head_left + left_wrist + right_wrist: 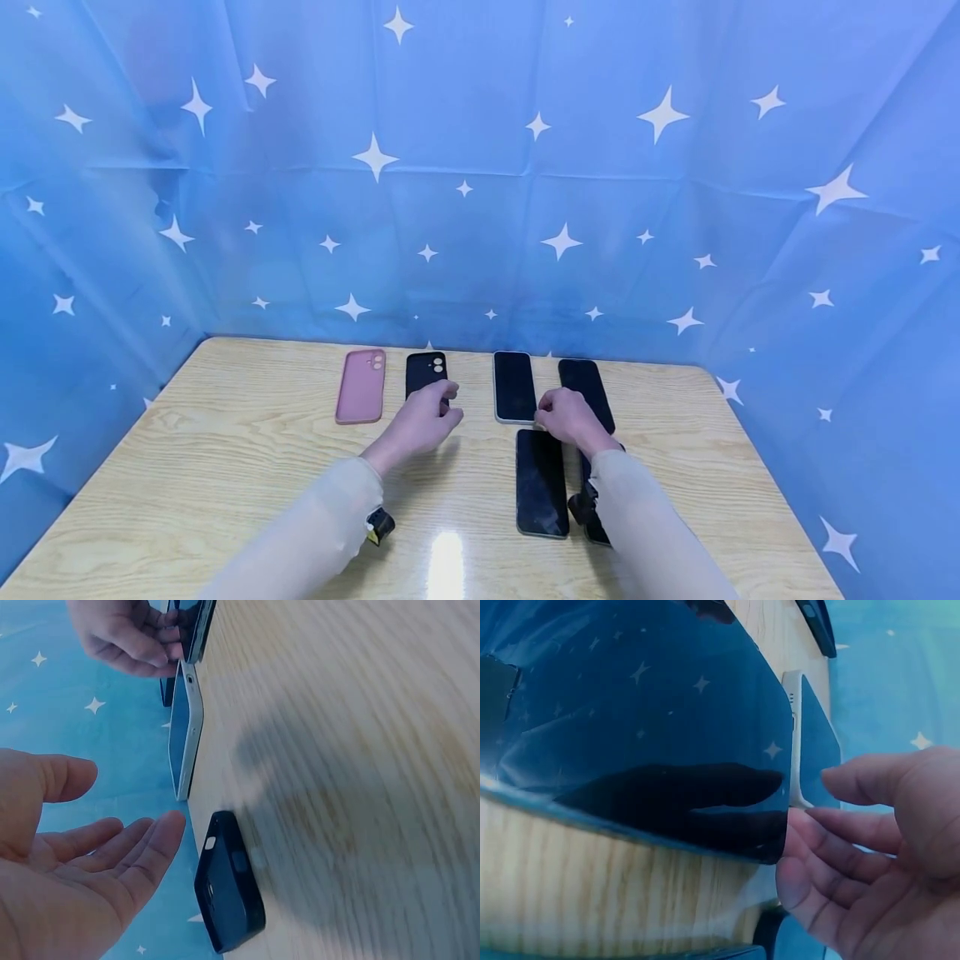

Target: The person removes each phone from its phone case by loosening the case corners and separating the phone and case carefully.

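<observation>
My left hand (422,423) is over the near part of a black phone case (417,367), thumb and fingers apart and holding nothing. In the left wrist view that case (229,892) lies on its back, its hollow side partly showing, beyond the fingertips. My right hand (572,417) is above a gap between phones, fingers bent loosely. Its fingertips come right at the far edge of a dark-screened phone (667,712) in the right wrist view. A phone with a white rim (514,385) lies just beyond, near the thumb.
A pink phone case (360,387) lies at the left on the wooden table (247,467). Another black phone (585,385) sits at the far right, partly behind my right hand. One more dark phone (597,533) is mostly hidden under my right forearm. A blue starred curtain (465,108) hangs behind.
</observation>
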